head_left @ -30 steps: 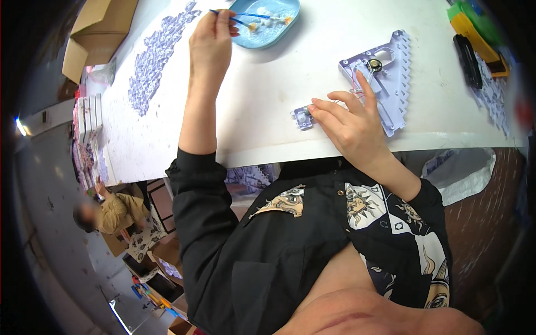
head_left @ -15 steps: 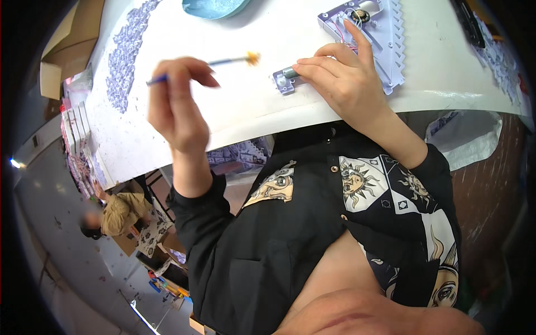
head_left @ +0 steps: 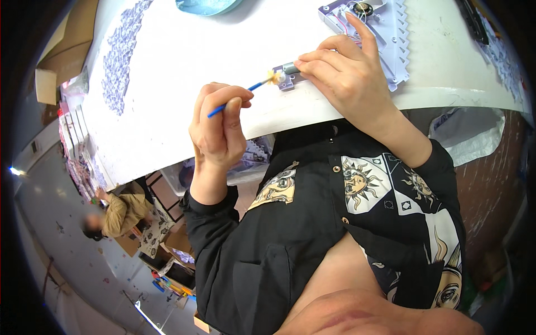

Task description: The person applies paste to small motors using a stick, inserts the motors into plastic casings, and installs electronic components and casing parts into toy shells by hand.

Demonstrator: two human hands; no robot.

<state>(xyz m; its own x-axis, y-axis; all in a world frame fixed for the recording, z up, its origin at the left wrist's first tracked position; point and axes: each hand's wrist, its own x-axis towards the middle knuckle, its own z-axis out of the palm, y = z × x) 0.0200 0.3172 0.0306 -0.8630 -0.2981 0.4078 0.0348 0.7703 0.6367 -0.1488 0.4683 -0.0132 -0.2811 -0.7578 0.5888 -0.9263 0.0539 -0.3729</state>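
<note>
My left hand (head_left: 219,125) pinches a small brush (head_left: 256,86) with a blue handle and pale yellow bristles. Its tip meets a lilac plastic bracket (head_left: 287,85) beside a grey cylindrical motor (head_left: 290,68). The motor's rear end is between the fingertips of my right hand (head_left: 349,75), whose index finger is raised. Just beyond that hand lies a lilac plastic housing (head_left: 397,53) with a toothed edge, thin wires and a round black speaker-like part (head_left: 363,9). Part of the housing is hidden behind my fingers.
A light blue bowl (head_left: 207,8) stands at the far side of the white table (head_left: 178,67). Many small lilac pieces (head_left: 118,61) lie in a strip at the left, more (head_left: 497,61) at the far right. A cardboard box (head_left: 72,50) and another person (head_left: 120,215) are further left.
My left hand has moved right and slightly down, bringing the brush from open air to the bracket by the motor. My right hand keeps its grip nearly in place.
</note>
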